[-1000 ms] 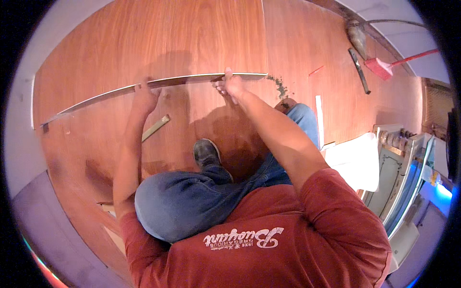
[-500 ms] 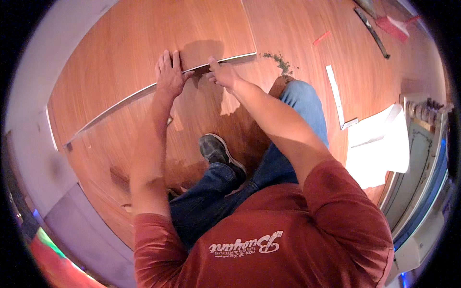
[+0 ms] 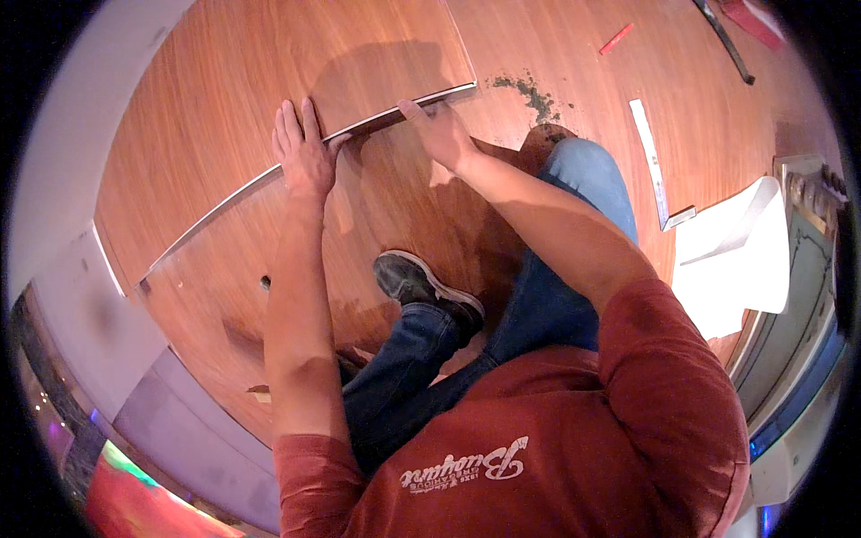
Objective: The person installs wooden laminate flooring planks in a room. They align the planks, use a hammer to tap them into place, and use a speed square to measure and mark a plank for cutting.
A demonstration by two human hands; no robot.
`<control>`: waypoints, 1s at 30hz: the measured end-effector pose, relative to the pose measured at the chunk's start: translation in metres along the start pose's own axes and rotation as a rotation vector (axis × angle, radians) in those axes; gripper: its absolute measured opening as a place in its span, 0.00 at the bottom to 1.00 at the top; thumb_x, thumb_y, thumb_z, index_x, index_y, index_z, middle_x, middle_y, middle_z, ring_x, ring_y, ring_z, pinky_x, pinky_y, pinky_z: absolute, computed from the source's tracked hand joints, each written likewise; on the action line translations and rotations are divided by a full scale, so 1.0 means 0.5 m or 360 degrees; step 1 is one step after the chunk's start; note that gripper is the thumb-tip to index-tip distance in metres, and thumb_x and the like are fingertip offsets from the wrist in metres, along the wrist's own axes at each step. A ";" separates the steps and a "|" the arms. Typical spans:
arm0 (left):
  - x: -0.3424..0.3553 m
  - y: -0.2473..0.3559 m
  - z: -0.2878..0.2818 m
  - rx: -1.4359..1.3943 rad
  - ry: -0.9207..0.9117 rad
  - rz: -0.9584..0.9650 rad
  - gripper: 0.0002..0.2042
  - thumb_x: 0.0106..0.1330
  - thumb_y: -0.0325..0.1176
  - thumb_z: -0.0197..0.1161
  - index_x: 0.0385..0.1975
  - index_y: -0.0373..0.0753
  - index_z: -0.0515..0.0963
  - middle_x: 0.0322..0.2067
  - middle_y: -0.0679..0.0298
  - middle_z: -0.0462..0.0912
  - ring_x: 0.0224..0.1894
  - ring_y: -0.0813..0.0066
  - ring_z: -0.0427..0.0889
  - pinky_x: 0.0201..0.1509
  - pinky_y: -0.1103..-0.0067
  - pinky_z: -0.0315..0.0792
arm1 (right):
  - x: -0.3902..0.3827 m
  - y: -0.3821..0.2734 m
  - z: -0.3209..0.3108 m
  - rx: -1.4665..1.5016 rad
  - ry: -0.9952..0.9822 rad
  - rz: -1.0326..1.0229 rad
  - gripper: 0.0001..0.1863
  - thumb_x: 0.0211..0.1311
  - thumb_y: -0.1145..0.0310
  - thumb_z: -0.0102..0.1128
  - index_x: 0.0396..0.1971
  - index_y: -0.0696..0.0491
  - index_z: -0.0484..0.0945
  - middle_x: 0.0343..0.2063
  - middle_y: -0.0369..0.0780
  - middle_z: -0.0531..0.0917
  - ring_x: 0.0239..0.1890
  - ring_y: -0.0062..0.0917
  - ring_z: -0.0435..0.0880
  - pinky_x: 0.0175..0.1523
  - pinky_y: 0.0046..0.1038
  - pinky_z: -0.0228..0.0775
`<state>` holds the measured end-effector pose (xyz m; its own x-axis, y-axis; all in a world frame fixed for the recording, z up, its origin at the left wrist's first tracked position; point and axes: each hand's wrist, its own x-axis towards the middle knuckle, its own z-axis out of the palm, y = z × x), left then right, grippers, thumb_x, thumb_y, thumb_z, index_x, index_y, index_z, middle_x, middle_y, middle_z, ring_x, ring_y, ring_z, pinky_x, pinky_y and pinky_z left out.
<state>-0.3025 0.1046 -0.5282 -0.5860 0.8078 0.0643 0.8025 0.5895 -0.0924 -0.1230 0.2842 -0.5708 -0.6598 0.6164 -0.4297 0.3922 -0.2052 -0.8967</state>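
Seating step: left hand flat and right hand spread (holding nothing) press plank edge; next needs firm, even downward pressure along the seam.

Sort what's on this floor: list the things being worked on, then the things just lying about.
In hand:
long wood-grain floor plank with pale edge
left hand, flat on that edge
right hand, fingers on the edge

Lying about:
white paper sheet
narrow white strip
small red marker
dark debris patch

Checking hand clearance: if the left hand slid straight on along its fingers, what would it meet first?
The left hand lies flat, fingers pointing up-frame onto the wood plank. Only more plank surface lies ahead, then apparently the pale wall; depth unclear.
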 end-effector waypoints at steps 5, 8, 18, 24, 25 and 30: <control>0.005 0.008 -0.010 -0.0002 -0.0032 -0.0016 0.45 0.67 0.58 0.66 0.77 0.40 0.57 0.77 0.42 0.54 0.79 0.43 0.51 0.80 0.52 0.49 | 0.011 0.031 0.013 0.0233 -0.0037 -0.0047 0.37 0.73 0.43 0.61 0.51 0.71 0.80 0.46 0.51 0.87 0.50 0.31 0.84 0.57 0.36 0.74; 0.006 0.013 -0.020 -0.0022 -0.0045 -0.0021 0.45 0.66 0.56 0.68 0.77 0.40 0.57 0.77 0.42 0.55 0.79 0.42 0.51 0.80 0.52 0.49 | 0.015 0.028 0.004 0.0148 -0.0041 -0.0065 0.37 0.73 0.43 0.61 0.54 0.70 0.79 0.48 0.51 0.86 0.51 0.32 0.84 0.58 0.37 0.75; 0.007 0.020 -0.023 -0.0047 -0.0050 -0.0026 0.46 0.65 0.55 0.71 0.78 0.40 0.56 0.77 0.42 0.53 0.80 0.42 0.51 0.80 0.52 0.49 | -0.020 -0.033 -0.004 0.0307 -0.0059 0.0037 0.35 0.72 0.43 0.62 0.52 0.68 0.78 0.47 0.54 0.86 0.52 0.41 0.84 0.61 0.39 0.74; 0.009 0.025 -0.022 0.0022 -0.0098 -0.0059 0.46 0.66 0.54 0.70 0.79 0.40 0.55 0.78 0.42 0.51 0.80 0.41 0.50 0.81 0.53 0.49 | -0.029 -0.001 0.023 0.0434 0.0339 0.0150 0.28 0.69 0.54 0.68 0.49 0.68 0.77 0.45 0.52 0.87 0.48 0.39 0.85 0.55 0.39 0.76; 0.011 0.021 -0.020 0.0003 -0.0098 0.0001 0.47 0.66 0.53 0.70 0.79 0.40 0.54 0.78 0.42 0.50 0.80 0.42 0.50 0.81 0.53 0.49 | -0.020 0.016 0.029 0.0605 0.0302 0.0171 0.29 0.69 0.55 0.69 0.51 0.67 0.75 0.47 0.51 0.86 0.50 0.39 0.85 0.57 0.39 0.75; 0.008 0.019 -0.025 0.0026 -0.0066 0.0032 0.47 0.66 0.52 0.70 0.78 0.37 0.54 0.78 0.41 0.51 0.79 0.40 0.51 0.81 0.53 0.49 | -0.020 -0.002 0.038 0.0707 0.0409 -0.0043 0.31 0.64 0.61 0.73 0.57 0.66 0.70 0.49 0.48 0.86 0.53 0.34 0.84 0.60 0.34 0.76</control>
<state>-0.2960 0.1135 -0.5165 -0.5741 0.8185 0.0214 0.8124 0.5727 -0.1093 -0.1288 0.2635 -0.5677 -0.4651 0.7815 -0.4158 0.0303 -0.4554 -0.8898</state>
